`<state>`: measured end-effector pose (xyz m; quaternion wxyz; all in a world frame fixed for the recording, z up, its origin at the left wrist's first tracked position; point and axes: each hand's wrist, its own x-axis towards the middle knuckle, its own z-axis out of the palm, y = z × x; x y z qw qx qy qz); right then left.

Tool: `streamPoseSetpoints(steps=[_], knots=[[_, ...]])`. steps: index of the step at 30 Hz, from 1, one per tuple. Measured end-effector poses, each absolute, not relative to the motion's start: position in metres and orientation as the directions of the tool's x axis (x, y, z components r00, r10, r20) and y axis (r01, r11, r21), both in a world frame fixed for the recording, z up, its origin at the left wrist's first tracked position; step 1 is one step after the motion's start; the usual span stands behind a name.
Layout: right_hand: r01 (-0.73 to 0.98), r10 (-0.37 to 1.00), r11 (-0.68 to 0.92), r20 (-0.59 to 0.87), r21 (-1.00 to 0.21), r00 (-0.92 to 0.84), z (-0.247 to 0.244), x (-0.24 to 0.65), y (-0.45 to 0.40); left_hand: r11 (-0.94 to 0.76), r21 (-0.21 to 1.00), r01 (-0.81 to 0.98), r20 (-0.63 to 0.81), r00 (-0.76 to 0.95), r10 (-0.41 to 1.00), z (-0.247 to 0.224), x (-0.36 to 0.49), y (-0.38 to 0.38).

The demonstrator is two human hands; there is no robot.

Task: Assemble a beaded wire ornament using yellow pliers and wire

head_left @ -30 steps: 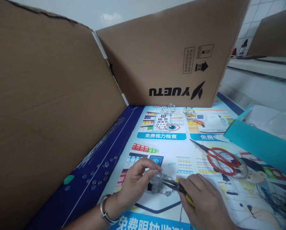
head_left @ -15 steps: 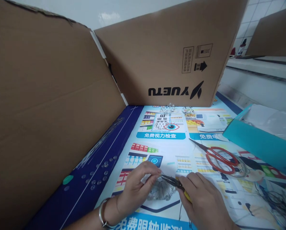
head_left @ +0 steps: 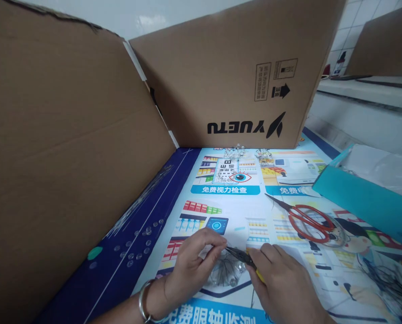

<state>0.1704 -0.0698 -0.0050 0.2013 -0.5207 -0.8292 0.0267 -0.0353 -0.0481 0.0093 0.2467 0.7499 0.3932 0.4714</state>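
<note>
My right hand [head_left: 283, 279] is wrapped round needle-nose pliers [head_left: 239, 255] with yellow handles, their dark jaws pointing left. The jaw tips reach the fingertips of my left hand [head_left: 197, 258], where thumb and forefinger are pinched together. Below that pinch hangs or rests a beaded wire piece [head_left: 226, 271], its thin dark wires fanning out to clear beads along the lower edge. My left fingers seem to hold its upper end, though the exact spot is too small to make out. A silver bangle [head_left: 143, 300] circles my left wrist.
Red-handled scissors [head_left: 310, 222] lie right of my hands, beside a teal box [head_left: 366, 193]. Loose clear beads [head_left: 138, 245] and thin wires [head_left: 138, 202] lie left. More beaded pieces [head_left: 236, 153] sit by the cardboard wall [head_left: 228, 90]. A dark wire bundle [head_left: 390, 279] is lower right.
The pliers' jaws have shifted and turned slightly at my left fingertips. My left hand keeps its pinch almost in place. The whole view has moved a little.
</note>
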Motion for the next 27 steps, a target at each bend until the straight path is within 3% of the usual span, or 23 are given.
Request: streamPoseSetpoints(steps=[9,19,27], knots=[[0.857,0.904,0.425,0.185,-0.291,-0.386,0.001,0.171,-0.069,-0.547,0.755,0.361,0.499,0.225,0.837,0.008,-0.034,-0.05],[0.829,0.94,0.269,-0.054,-0.49,-0.337,0.009,0.173,-0.065,-0.521,0.788,0.329,0.458,0.252,0.852,0.009,-0.035,-0.051],[0.816,0.937,0.164,-0.172,-0.554,-0.305,0.02,0.171,-0.063,-0.542,0.793,0.279,0.474,0.278,0.836,0.007,-0.037,-0.051]])
